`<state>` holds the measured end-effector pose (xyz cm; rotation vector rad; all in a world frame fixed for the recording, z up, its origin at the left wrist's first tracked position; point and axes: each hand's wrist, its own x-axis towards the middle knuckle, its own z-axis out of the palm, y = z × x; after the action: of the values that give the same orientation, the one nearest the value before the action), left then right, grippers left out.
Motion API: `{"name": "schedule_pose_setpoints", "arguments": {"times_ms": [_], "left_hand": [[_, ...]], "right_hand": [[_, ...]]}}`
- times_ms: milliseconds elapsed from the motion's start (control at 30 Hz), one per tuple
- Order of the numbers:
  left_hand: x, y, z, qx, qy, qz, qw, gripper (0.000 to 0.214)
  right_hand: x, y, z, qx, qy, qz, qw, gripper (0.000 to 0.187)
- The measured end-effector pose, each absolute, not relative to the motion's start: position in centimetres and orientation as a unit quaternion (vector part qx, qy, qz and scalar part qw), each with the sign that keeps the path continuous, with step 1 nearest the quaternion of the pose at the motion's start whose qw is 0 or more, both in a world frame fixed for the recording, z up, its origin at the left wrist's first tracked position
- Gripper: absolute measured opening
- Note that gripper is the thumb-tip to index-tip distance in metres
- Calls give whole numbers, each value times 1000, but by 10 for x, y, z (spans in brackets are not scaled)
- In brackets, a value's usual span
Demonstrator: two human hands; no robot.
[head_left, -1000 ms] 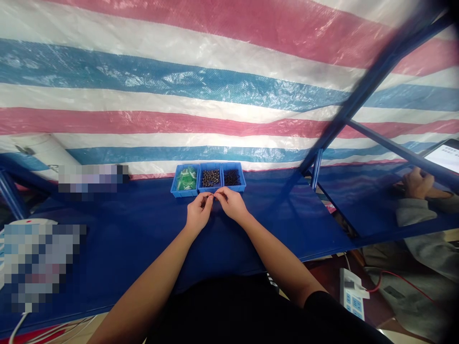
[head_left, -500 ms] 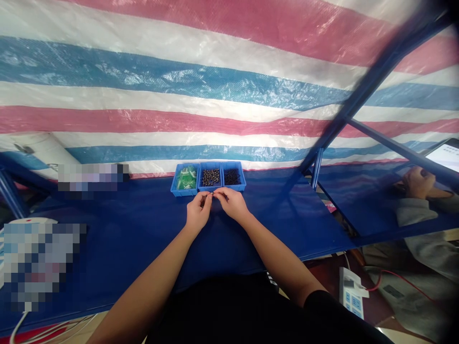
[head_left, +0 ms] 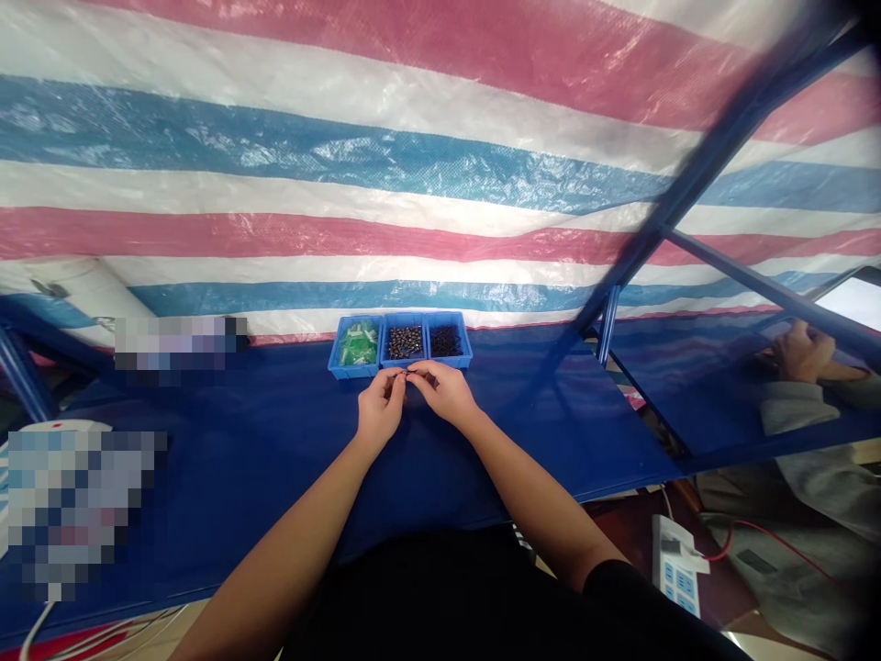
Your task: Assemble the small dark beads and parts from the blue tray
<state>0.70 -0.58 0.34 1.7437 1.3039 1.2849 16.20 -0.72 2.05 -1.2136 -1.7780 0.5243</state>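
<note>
My left hand [head_left: 381, 401] and my right hand [head_left: 444, 389] meet fingertip to fingertip just in front of three joined blue bins. Both are closed in a pinch around something small and dark, too tiny to name and mostly covered by the fingers. The left bin [head_left: 354, 372] holds green and clear pieces or bags. Shiny brass-and-dark small metal parts [head_left: 405, 342] fill the middle bin. In the right bin lie thin black small parts [head_left: 446, 341], perhaps screws; their kind is unclear.
The bins stand at the back of a blue table [head_left: 275, 468], against a striped tarp [head_left: 385, 220]. A blue metal frame [head_left: 640, 239] rises at the right. Beyond it are a co-worker's hands [head_left: 805, 352]. A power strip [head_left: 678, 569] lies lower right; blurred-out items sit at left.
Fingertips of both hands have shifted very slightly around the small dark thing. Bins and arms stay where they were.
</note>
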Motion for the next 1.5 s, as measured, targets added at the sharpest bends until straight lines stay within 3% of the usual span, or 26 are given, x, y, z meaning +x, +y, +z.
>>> {"name": "schedule_pose_setpoints", "arguments": {"times_ms": [1033,1333,1500], "left_hand": [[8,-8,7,665,494,480,290,26],[4,-4,3,623,559,494,235,29],[3,-4,3,620,573,485,229,30]], "right_hand": [[166,-11,21,-501,-761,125,392,25],[172,-6,18,-554,-746,213,303,24],[173,3,11,-552,-697,385,248,28]]}}
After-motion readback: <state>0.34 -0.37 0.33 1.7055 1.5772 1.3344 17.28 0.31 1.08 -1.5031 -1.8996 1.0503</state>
